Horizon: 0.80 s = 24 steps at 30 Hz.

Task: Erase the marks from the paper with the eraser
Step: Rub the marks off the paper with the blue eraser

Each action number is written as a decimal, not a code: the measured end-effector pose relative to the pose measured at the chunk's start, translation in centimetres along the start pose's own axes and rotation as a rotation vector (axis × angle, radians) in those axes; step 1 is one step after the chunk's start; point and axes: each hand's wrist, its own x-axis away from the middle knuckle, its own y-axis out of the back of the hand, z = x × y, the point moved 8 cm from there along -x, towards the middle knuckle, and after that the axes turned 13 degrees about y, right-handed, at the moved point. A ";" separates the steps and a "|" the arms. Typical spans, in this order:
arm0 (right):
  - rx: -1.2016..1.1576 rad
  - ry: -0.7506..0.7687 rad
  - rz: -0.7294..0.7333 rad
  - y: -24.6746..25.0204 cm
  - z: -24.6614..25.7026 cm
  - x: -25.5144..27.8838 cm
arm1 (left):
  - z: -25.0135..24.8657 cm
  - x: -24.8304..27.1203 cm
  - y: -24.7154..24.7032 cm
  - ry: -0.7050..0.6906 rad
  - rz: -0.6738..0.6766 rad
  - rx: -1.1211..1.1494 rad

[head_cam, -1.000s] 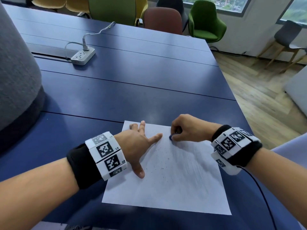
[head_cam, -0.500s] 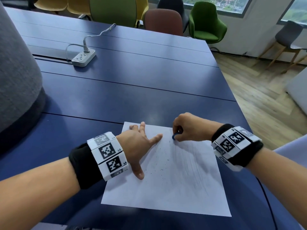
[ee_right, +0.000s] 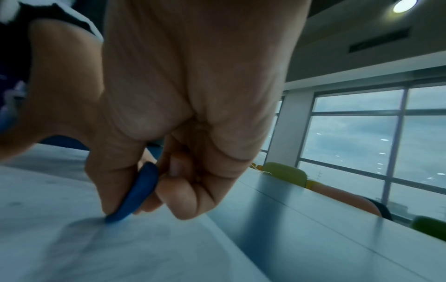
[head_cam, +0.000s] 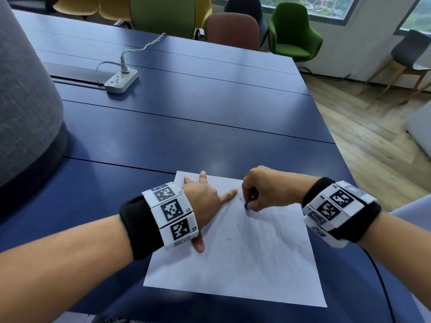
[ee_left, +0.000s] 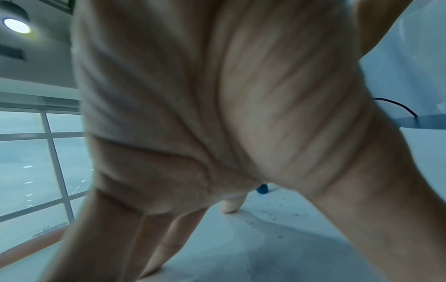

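At the far left a big grey thing [head_cam: 25,94] stands on the blue bench [head_cam: 186,127]. A white power strip [head_cam: 121,82] lies on the bench behind it, with a white cord [head_cam: 142,46] going up from it.

Next comes the left hand [head_cam: 205,201]. It is spread wide and flat, and its straight fingers [head_cam: 229,194] press down on the top left part of the paper [head_cam: 245,257]. The thumb points back along the left edge of the sheet. A black band with white square tags [head_cam: 171,210] sits on that wrist.

The white paper lies on the near part of the bench. Small dark crumbs [head_cam: 229,238] are scattered on it, and faint grey marks [head_cam: 277,229] show on its right half.

Just to the right of the left first finger is the blue eraser [ee_right: 138,192]. It is flat and rounded. Its low tip touches the paper near the top edge.

The right hand [head_cam: 268,190] has its fingers curled, and it pinches the eraser between the thumb and fingers. That wrist wears a tagged band [head_cam: 335,210] too.

Far back, green chairs [head_cam: 291,31] and a brown chair [head_cam: 233,31] stand by the bench. A wooden floor [head_cam: 373,136] is on the right.
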 end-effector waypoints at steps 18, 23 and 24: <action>-0.014 -0.005 0.028 -0.6 0.7 0.5 | -0.2 0.1 0.3 -0.007 0.014 0.039; 0.002 -0.040 -0.082 0.5 -0.5 0.2 | -0.2 -0.1 0.1 -0.011 -0.006 0.030; 0.002 0.001 -0.050 -0.2 0.3 0.3 | -0.1 -0.1 0.2 -0.009 -0.010 0.028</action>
